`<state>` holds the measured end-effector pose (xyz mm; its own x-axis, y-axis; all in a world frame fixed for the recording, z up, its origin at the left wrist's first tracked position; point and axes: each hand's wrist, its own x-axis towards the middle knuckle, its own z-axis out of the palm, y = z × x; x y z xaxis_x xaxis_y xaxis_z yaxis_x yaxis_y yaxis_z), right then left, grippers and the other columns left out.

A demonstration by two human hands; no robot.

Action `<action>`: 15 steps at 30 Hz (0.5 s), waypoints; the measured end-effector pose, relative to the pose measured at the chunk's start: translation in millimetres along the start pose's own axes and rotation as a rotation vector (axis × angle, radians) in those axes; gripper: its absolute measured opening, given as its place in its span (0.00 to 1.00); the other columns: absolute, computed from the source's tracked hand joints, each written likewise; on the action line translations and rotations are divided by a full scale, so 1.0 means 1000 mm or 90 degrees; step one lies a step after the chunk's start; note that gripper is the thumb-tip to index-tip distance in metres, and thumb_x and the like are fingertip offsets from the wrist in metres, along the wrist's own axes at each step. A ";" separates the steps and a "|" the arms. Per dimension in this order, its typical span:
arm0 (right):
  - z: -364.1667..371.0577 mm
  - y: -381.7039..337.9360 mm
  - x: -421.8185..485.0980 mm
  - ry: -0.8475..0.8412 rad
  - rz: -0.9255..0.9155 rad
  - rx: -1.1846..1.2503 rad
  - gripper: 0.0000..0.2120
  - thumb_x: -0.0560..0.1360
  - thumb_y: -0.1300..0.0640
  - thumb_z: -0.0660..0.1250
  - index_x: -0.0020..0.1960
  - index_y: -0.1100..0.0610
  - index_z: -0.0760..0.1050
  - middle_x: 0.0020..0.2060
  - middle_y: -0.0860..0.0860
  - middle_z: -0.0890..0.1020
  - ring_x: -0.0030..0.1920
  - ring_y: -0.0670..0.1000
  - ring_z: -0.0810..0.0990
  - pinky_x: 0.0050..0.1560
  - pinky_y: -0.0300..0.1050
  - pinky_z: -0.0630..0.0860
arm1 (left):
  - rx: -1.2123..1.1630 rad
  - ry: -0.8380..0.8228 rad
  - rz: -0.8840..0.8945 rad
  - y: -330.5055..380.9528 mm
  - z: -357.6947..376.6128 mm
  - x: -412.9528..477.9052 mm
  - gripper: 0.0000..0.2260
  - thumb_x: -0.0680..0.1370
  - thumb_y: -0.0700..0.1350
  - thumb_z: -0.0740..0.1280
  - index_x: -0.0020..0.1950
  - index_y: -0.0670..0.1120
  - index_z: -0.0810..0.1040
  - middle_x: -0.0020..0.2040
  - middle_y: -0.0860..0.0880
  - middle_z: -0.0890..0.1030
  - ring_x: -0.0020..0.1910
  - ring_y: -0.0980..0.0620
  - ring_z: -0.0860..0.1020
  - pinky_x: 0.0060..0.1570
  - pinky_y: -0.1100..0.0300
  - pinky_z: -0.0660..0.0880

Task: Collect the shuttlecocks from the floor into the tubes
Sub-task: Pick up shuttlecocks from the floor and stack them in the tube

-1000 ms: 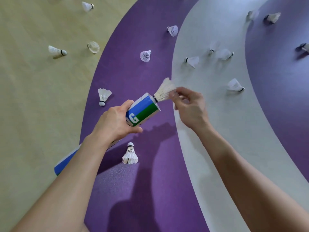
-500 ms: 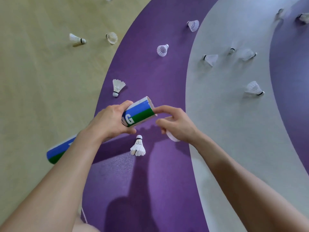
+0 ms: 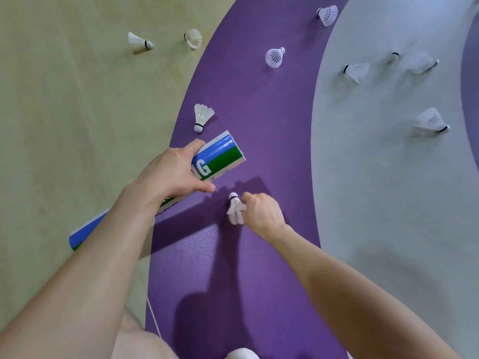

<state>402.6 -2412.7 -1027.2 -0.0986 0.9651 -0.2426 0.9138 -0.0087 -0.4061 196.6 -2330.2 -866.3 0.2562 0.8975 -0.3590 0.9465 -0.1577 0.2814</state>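
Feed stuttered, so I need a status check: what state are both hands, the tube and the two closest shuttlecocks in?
left hand, grips the tube.
tube, held slanted above the floor.
right hand, fingers curled at feathers of nearest shuttlecock; grip unclear.
nearest shuttlecock, cork pointing away.
second shuttlecock, lying loose, untouched.

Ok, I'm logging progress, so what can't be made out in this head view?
Head view only.
Blue, green and white cardboard tube: mouth turned away, contents hidden; left hand covers most lettering.
White feathered shuttlecock: fingertips of the right hand blurred, grip unclear.
White shape at bottom: cut off by the edge.
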 end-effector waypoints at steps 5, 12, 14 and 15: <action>-0.081 0.043 -0.001 0.095 0.103 0.146 0.10 0.76 0.54 0.64 0.39 0.58 0.75 0.32 0.55 0.78 0.38 0.64 0.78 0.37 0.48 0.70 | -0.016 -0.015 0.035 0.019 0.000 0.004 0.36 0.65 0.64 0.84 0.68 0.63 0.70 0.50 0.55 0.84 0.52 0.45 0.82 0.55 0.47 0.81; -0.244 0.108 -0.058 0.166 0.216 0.237 0.13 0.78 0.56 0.66 0.36 0.58 0.70 0.29 0.49 0.69 0.32 0.53 0.67 0.30 0.44 0.65 | -0.045 -0.034 0.143 0.064 0.005 0.011 0.35 0.65 0.61 0.84 0.67 0.67 0.70 0.52 0.57 0.82 0.53 0.47 0.81 0.54 0.45 0.81; -0.265 0.110 -0.080 0.159 0.218 0.277 0.12 0.78 0.55 0.67 0.36 0.55 0.74 0.29 0.48 0.70 0.32 0.52 0.70 0.28 0.41 0.65 | -0.070 -0.043 0.176 0.077 0.010 0.013 0.36 0.66 0.58 0.85 0.68 0.68 0.70 0.54 0.57 0.81 0.54 0.49 0.81 0.56 0.44 0.81; -0.272 0.107 -0.086 0.155 0.209 0.298 0.14 0.79 0.55 0.68 0.34 0.50 0.75 0.28 0.47 0.71 0.32 0.52 0.72 0.27 0.40 0.66 | -0.081 -0.046 0.190 0.082 0.013 0.013 0.37 0.66 0.57 0.85 0.69 0.69 0.70 0.55 0.57 0.80 0.55 0.49 0.80 0.57 0.44 0.81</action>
<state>615.9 -2425.3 -810.1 0.3013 0.9239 -0.2358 0.6054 -0.3764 -0.7013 280.5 -2336.9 -859.4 0.5354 0.7877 -0.3048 0.7973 -0.3523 0.4902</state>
